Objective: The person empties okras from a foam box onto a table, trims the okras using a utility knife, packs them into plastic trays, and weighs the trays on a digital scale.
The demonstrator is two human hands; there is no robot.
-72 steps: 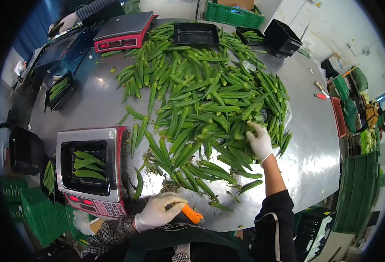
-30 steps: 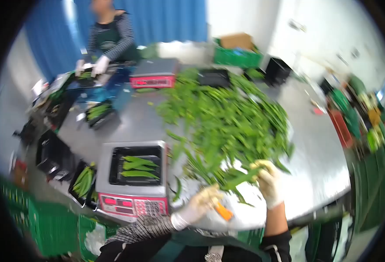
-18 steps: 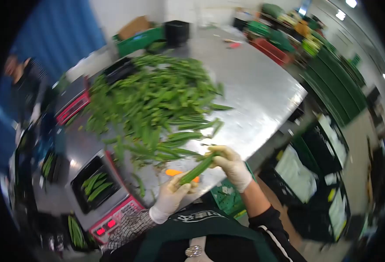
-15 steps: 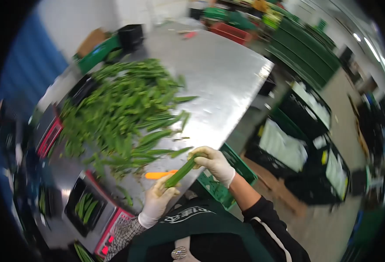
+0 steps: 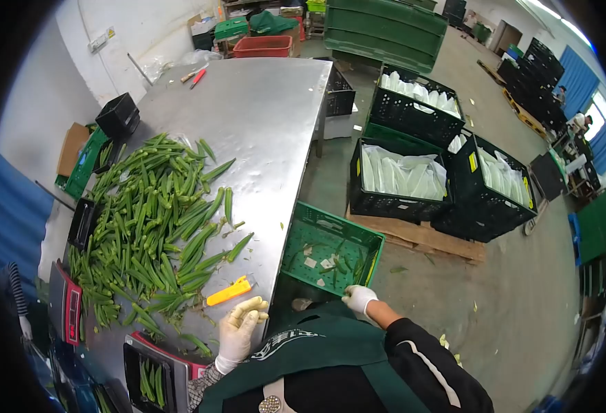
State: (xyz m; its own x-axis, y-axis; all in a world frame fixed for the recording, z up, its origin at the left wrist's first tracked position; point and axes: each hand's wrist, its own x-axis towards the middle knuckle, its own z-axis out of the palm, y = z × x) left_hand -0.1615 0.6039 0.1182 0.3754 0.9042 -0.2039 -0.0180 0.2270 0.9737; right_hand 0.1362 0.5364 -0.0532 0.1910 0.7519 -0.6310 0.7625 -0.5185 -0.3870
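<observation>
My left hand (image 5: 240, 334), in a white glove, is over the near edge of the metal table with its fingers loosely bent and apart, holding nothing. Close beyond it lies a yellow-orange handled tool (image 5: 227, 291), its exact kind unclear. My gloved right hand (image 5: 359, 301) is by the near rim of a green crate (image 5: 370, 237), its fingers loosely bent and partly hidden; no okra shows in it. Several okra pods and scraps lie on the crate's bottom. A big pile of okra (image 5: 155, 234) covers the table's left side.
A scale (image 5: 196, 370) bears a black tray of okra (image 5: 153, 382); another scale (image 5: 72, 310) stands farther left. A red-handled tool (image 5: 198, 77) lies at the table's far end. Black crates with white bags (image 5: 403, 172) stand on a pallet (image 5: 420, 237) at right.
Both hands held one large okra pod; now they are apart and it is in neither. My right hand moved right and down to the green crate. The view has swung right.
</observation>
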